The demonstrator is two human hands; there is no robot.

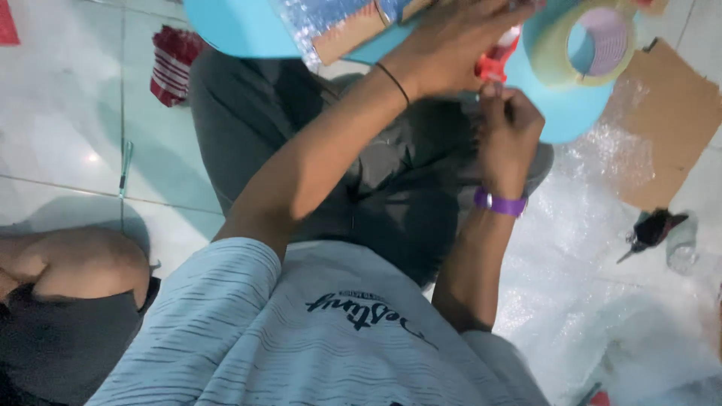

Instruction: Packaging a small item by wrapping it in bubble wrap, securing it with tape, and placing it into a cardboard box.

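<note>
Nearest to us is our striped grey shirt point(301, 331), and from it both arms reach up over our lap. Our left hand point(451, 53) presses on the light blue sheet point(241, 26) to steady it; our right hand point(508, 131) pinches the red tape dispenser point(496, 64) beside its tape roll point(590, 45). Around lie white floor tiles point(68, 143), bubble wrap point(594, 248) and brown cardboard point(669, 128).

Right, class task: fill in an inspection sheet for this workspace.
Surface: pale tiled floor, bubble wrap spread at right.
Job's things: blue sheet; tape roll beside red dispenser.
Clutter: cardboard, striped cloth, dark object.
Fingers: left hand lies on the blue sheet, grip unclear; right hand pinches its edge.
Cables: nothing seen.
Surroundings: another person's knee.
</note>
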